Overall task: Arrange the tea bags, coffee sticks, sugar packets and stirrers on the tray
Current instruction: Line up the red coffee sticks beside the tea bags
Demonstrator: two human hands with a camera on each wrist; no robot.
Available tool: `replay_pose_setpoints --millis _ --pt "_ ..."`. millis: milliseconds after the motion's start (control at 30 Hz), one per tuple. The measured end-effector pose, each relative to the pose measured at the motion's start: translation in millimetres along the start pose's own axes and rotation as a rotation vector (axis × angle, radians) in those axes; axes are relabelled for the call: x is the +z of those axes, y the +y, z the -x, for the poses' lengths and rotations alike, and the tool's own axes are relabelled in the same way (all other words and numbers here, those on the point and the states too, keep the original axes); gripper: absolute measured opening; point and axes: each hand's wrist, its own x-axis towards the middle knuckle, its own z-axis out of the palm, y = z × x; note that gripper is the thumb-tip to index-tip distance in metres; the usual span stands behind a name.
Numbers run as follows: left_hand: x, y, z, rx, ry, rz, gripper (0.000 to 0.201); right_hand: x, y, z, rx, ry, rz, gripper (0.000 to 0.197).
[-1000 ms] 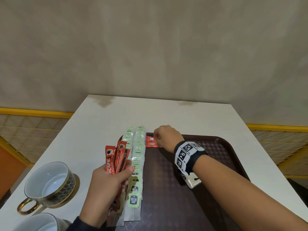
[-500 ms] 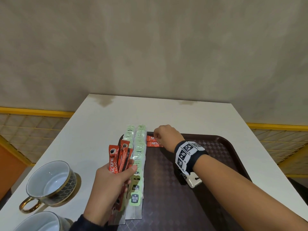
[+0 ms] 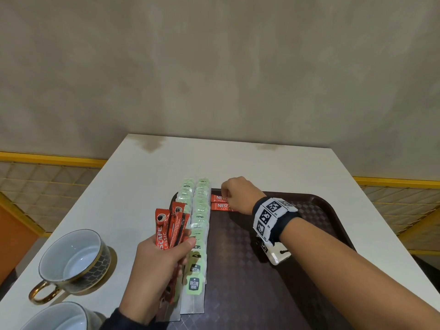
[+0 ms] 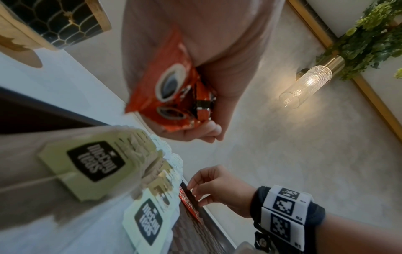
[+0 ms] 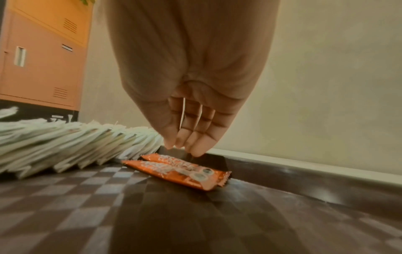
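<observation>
Table (image 3: pixel 133 186): tray (image 3: pixel 328 210), seemingly two cups (image 3: pixel 73 260).

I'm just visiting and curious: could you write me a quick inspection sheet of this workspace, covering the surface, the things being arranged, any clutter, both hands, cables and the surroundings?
Surface: white rectangular table carrying a dark brown checkered plastic tray.
Job's things: two overlapping rows of pale green tea bags along the tray's left side; two red coffee sticks flat side by side at the tray's far edge; no sugar packets or stirrers seen.
Clutter: two white cups with gold-trimmed dark honeycomb pattern on the table, left of the tray.
Grippers: left hand grips a bunch of red coffee sticks; right hand has fingertips down at the laid sticks, grip unclear.
Cables: nothing seen.
Surroundings: beige wall, orange cabinet, lit glass wall lamp.
</observation>
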Motion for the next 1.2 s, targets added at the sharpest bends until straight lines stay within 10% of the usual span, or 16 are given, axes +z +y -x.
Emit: replay_pose_setpoints --millis 433,633,767,1200 --pt "5 -2 2 -0.034 -0.056 0.096 0.016 5 -1 3 0.006 -0.037 0.010 0.016" --pt "16 12 6 -0.189 -0.236 0.301 0.020 -19 -11 34 0.042 0.162 -0.478 0.011" --pt "26 14 8 -0.174 -0.291 0.312 0.026 -38 -41 80 0.015 -0.051 -0.917 0.024" --pt "48 23 33 -0.039 -0.385 0.153 0.025 -44 -30 127 0.047 0.063 -1.139 0.013"
